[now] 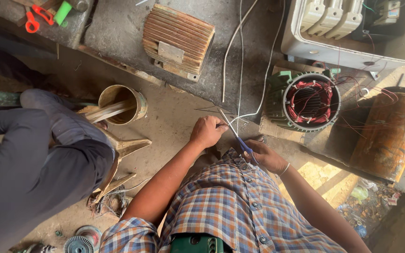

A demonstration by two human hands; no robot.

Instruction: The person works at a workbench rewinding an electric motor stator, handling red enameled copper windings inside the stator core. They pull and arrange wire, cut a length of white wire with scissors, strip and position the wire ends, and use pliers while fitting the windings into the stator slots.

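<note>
My left hand [207,131] is closed in a fist, pinching the end of a thin white wire [254,111] that runs up across the dark slab. My right hand [269,157] grips blue-handled scissors [240,139]. Their blades point up-left and meet the wire right beside my left fist. Both hands are held over the dusty floor, just in front of my checked shirt. A motor stator [310,100] with red copper windings stands to the right of my hands, with loose red wires trailing from it.
A person in dark clothes [33,164] crouches at the left beside a tin can [137,100] holding sticks. On the slab lies a rusty finned motor housing [179,40]. A grey electrical box [352,47] and a rusty cylinder [390,133] are at the right.
</note>
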